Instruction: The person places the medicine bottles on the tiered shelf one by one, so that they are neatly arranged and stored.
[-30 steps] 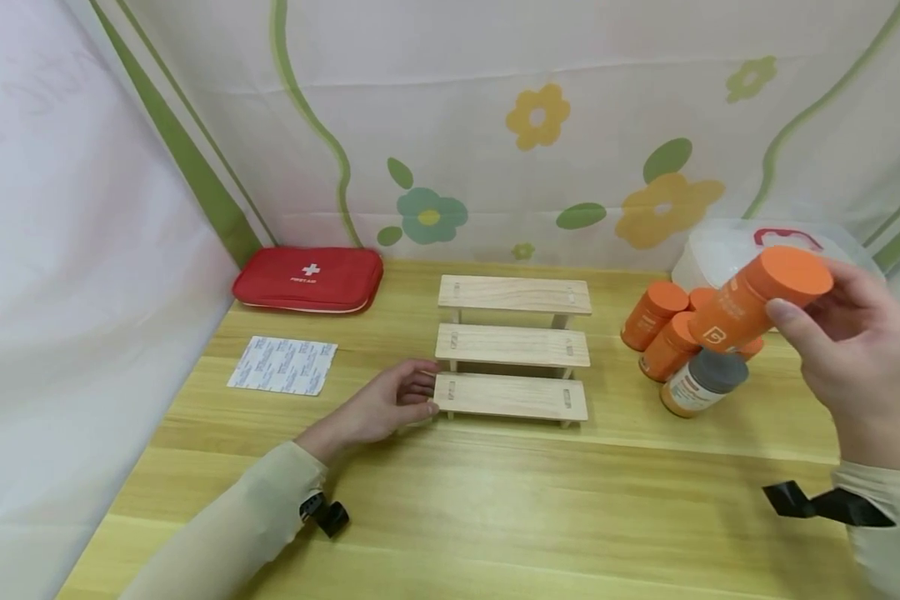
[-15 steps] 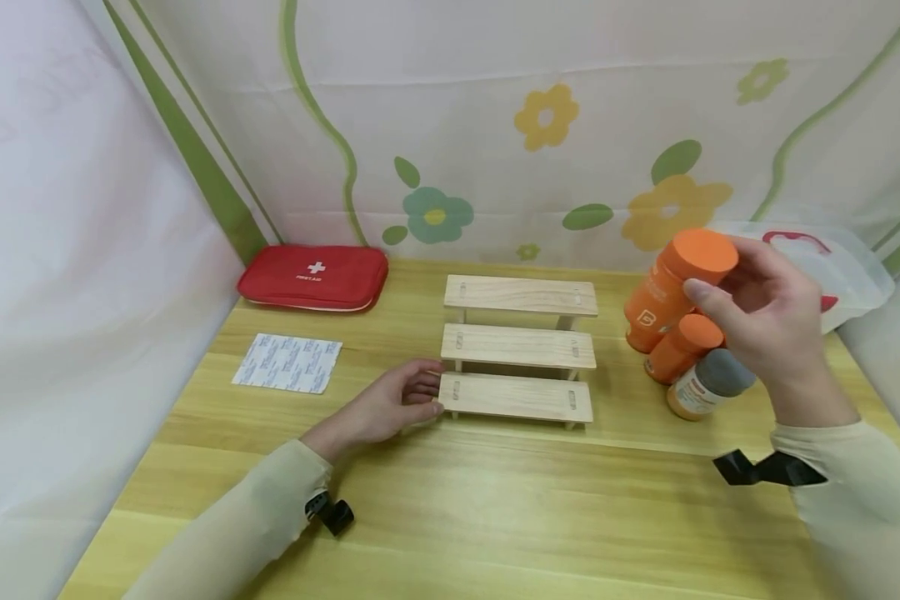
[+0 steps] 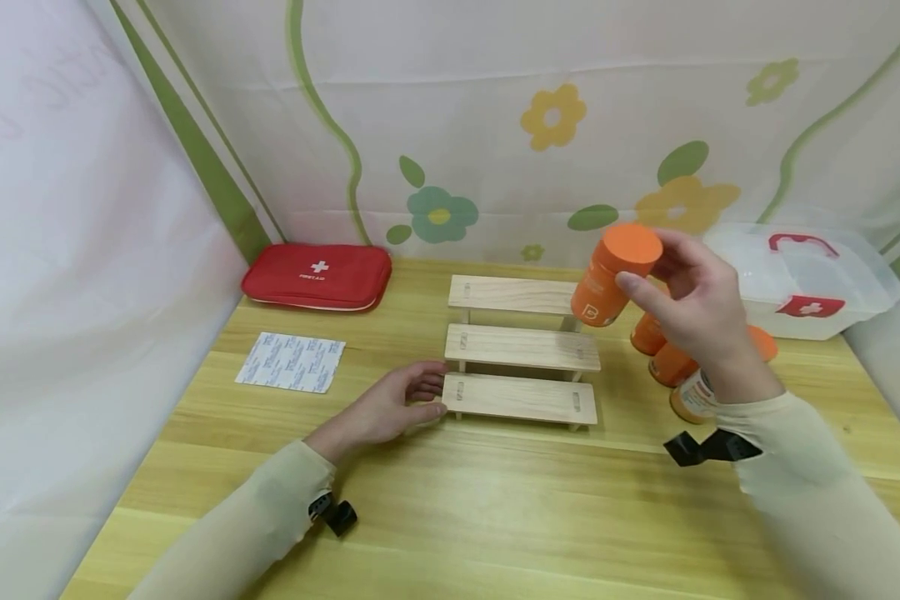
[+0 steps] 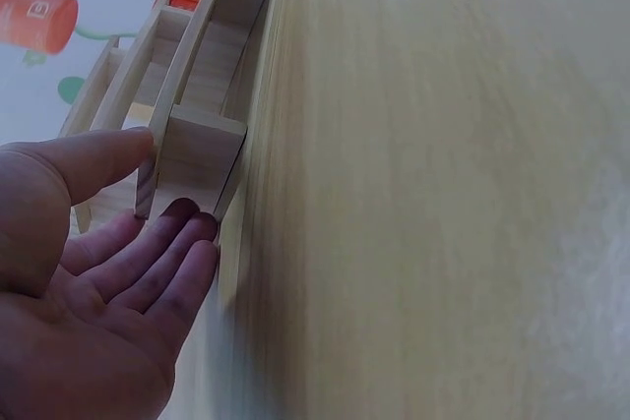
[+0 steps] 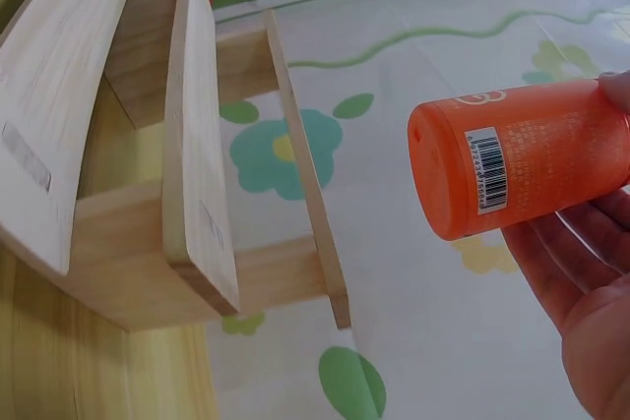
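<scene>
In the head view my right hand (image 3: 697, 296) holds an orange pill bottle (image 3: 603, 287), tilted, in the air by the right end of the top step. A barcode shows on this bottle (image 5: 532, 154) in the right wrist view, with its base towards the rack. A three-tier wooden step rack (image 3: 521, 396) stands on the table. My left hand (image 3: 382, 407) holds the left end of its lowest step. Its thumb lies at the board's corner in the left wrist view, with the fingertips by the rack's leg (image 4: 202, 159).
Several more bottles, such as the grey-capped bottle (image 3: 693, 398), stand right of the rack, partly hidden by my right hand. Behind them is a clear plastic box (image 3: 832, 275) with a red handle. A red first-aid pouch (image 3: 315, 279) and a blister pack (image 3: 291, 362) lie left.
My right hand has carried the orange bottle leftward, from over the other bottles to the right end of the top step. My left hand has stayed at the rack.
</scene>
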The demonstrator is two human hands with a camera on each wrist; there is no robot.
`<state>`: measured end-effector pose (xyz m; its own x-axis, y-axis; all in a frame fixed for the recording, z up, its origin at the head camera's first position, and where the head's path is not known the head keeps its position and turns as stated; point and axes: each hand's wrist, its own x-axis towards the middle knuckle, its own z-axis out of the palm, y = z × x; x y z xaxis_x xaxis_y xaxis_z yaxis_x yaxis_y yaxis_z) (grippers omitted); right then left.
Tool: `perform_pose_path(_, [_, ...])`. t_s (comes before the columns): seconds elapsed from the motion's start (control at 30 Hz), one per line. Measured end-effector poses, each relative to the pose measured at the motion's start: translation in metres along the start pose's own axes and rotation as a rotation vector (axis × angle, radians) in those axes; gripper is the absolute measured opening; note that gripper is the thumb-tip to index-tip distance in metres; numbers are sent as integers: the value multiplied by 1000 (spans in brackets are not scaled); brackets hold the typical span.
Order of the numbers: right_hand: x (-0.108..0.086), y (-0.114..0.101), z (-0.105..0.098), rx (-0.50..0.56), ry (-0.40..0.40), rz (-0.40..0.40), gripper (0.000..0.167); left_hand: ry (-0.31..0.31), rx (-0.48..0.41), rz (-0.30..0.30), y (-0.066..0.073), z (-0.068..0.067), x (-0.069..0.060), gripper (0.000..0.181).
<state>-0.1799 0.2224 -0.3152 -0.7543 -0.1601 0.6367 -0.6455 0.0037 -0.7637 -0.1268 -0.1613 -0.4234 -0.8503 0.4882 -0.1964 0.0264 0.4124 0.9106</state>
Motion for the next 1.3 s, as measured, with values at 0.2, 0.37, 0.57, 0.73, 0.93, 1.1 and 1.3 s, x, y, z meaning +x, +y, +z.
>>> perform_pose_path(0.2, [7,7,18,-61,-59,-15,46,3,4,6,1,0,0,63])
perform_pose_path(0.37, [13,10,34,-113,-82,37,48,14,9,14,0,1,0,64])
perform_pose_path(0.57, [20,13,51,-191,-102,99,49,31,13,10,-2,2,-2,64])
perform_pose_path(0.73, [27,17,64,-226,-125,147,52,41,8,10,-3,3,-2,63])
perform_pose_path(0.93, [36,19,76,-195,-154,194,53,48,20,12,-2,4,-2,63])
perform_pose_path(1.1, [43,24,88,-195,-178,206,52,50,30,15,-1,4,-3,63])
perform_pose_path(1.3, [51,30,103,-164,-176,192,51,52,41,16,-1,4,-3,63])
